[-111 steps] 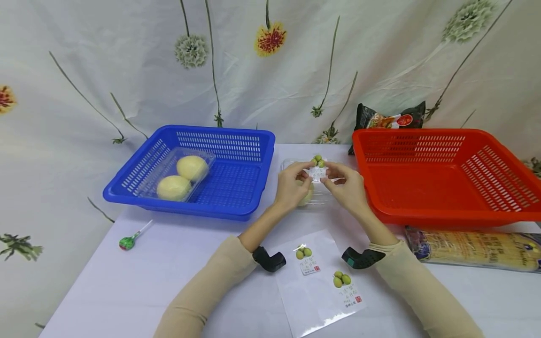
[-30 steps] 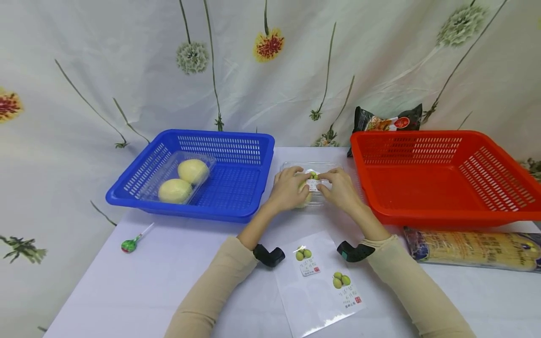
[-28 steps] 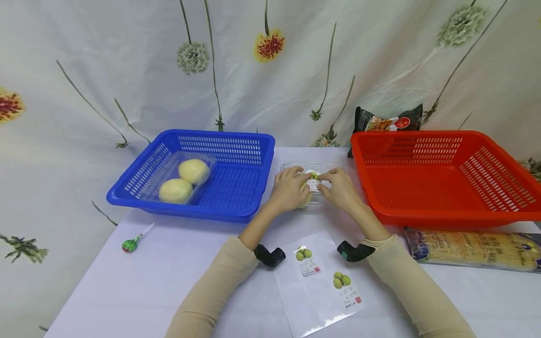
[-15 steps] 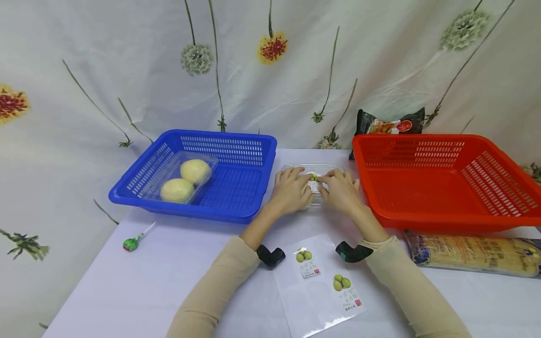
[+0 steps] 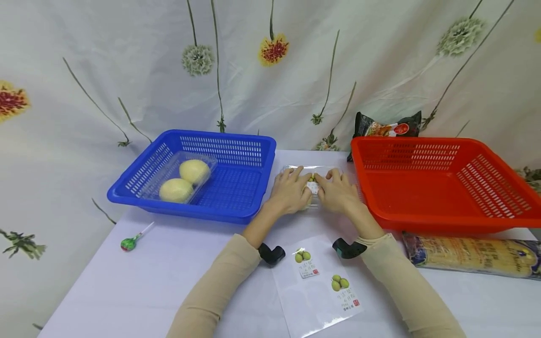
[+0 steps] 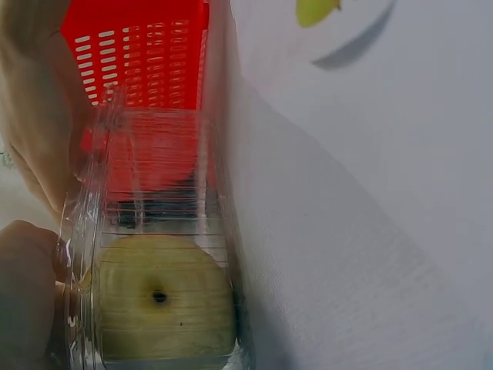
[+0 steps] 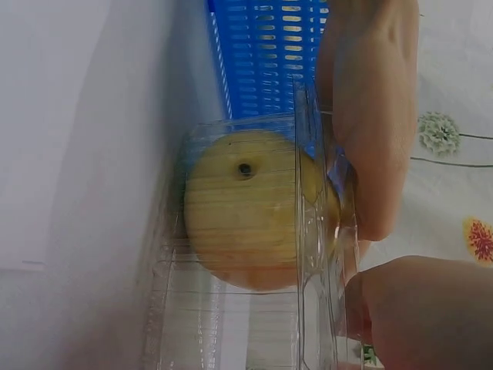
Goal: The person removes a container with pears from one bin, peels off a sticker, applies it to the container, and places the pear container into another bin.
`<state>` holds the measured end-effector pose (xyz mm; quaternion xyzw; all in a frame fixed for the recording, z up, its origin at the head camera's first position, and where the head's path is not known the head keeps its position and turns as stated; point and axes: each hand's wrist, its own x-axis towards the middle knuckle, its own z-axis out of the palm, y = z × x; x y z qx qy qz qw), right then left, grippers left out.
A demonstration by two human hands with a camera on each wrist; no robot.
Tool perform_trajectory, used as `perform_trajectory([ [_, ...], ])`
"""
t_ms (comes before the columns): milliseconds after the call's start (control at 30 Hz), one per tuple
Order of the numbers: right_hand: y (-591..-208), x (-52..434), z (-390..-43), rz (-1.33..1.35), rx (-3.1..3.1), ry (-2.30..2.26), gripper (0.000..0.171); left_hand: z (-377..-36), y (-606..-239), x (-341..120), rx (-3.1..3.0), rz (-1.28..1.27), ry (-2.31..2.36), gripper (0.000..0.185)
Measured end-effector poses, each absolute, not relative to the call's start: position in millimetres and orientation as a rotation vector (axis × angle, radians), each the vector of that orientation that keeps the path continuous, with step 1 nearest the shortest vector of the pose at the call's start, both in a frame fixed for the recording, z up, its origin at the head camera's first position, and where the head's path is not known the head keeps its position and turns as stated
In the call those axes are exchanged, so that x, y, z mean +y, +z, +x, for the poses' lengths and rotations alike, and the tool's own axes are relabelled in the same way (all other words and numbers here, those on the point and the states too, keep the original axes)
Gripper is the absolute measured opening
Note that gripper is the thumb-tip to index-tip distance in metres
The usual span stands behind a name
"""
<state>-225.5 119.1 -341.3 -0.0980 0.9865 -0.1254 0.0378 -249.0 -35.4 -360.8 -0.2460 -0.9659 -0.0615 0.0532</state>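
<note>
Where the fingers of the left hand (image 5: 290,191) and the right hand (image 5: 338,192) lie stretched out flat, they press a small fruit-printed sticker (image 5: 313,185) onto the lid of a clear plastic box (image 5: 291,168), gripping nothing. That box holds a pale yellow bun (image 7: 243,204) and sits on the white table (image 5: 148,277) between the blue basket (image 5: 236,173) and the red basket (image 5: 439,188). Nearer the person lies a sticker sheet (image 5: 317,286), with a lollipop (image 5: 128,242) well off to the left.

A clear box (image 5: 296,170) sits between two baskets (image 5: 236,206) (image 5: 422,220).
</note>
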Motion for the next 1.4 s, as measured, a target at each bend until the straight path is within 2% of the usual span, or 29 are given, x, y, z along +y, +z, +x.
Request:
perform_trajectory([
  [400, -345, 120, -219, -0.327, 3.098, -0.472, 0.045, -249, -367, -41, -2.873, -0.74, -0.365, 0.053],
  [667, -355, 125, -198, -0.424, 3.362, -0.773, 0.026, -250, -374, -43, -2.657, -0.704, -0.819, 0.037],
  [867, -361, 127, -175, -0.493, 3.384, -1.022, 0.01, -253, -367, -41, -2.771, -0.557, -0.898, 0.053],
  [1133, -370, 137, -170, -0.486, 2.864, -1.321, 0.02, -261, -357, -31, -2.887, -0.411, -0.843, 0.054],
  [1400, -374, 129, -166, 0.019, 2.519, -1.718, 0.04, -242, -358, -24, -2.878, -0.232, -0.715, 0.053],
])
